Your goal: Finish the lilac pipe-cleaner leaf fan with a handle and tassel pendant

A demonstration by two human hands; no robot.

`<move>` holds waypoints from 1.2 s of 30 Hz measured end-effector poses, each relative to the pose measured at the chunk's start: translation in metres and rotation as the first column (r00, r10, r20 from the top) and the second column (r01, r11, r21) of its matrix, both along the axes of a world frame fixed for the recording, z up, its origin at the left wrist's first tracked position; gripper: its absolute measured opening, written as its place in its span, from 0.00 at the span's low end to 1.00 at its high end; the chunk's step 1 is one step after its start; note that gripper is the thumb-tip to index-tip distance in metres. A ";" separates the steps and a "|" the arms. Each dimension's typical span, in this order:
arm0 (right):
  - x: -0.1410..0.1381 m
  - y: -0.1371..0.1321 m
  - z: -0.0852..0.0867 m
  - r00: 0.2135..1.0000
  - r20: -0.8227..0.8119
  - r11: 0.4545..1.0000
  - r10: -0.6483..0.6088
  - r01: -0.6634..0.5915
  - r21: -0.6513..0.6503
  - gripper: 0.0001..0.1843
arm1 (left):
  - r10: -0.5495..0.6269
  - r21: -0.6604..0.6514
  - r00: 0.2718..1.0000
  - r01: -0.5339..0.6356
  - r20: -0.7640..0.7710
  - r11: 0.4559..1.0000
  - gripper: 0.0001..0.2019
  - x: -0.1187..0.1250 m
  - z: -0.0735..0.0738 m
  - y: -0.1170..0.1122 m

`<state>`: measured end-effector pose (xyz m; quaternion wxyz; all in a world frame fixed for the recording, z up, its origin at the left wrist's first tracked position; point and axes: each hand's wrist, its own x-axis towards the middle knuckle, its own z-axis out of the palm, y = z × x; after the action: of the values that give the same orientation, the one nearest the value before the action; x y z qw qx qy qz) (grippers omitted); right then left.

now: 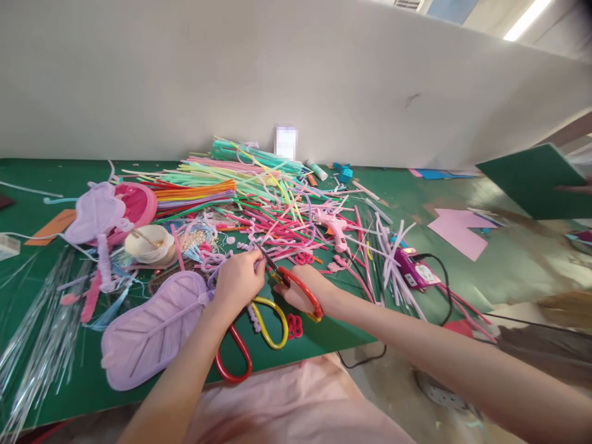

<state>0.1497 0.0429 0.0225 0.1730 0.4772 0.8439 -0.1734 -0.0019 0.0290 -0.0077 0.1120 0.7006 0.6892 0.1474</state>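
My left hand (241, 277) is closed in a pinch, with a lilac pipe cleaner (245, 246) at its fingertips. A curled lilac length (253, 319) shows below that hand. My right hand (300, 288) grips scissors (309, 292) with red and yellow handles, their dark blades reaching to the left fingertips. Whether the blades touch the pipe cleaner I cannot tell. On the table edge in front of me lie other red and yellow handle loops (272, 327). A pink pipe-cleaner flower (295, 327) rests beside them, and a large lilac leaf shape (155, 333) lies by my left forearm.
Behind my hands spreads a heap of coloured pipe cleaners (222, 179). A pink glue gun (333, 228) sits on its right side, near a purple box (416, 269) with a black cable. A white cup (150, 245) and clear strips (41, 339) are left. Someone holds green card (531, 179) far right.
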 end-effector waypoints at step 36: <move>0.029 -0.011 0.028 0.023 -0.528 0.497 -0.849 -0.308 -0.811 0.54 | -0.014 -0.035 0.830 0.041 0.558 0.999 0.21 -0.007 0.079 -0.038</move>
<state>0.1792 0.0322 0.0505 -0.2880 0.2813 0.3982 -0.8242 -0.0088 -0.0093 0.0710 0.3261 0.6342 0.6196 0.3279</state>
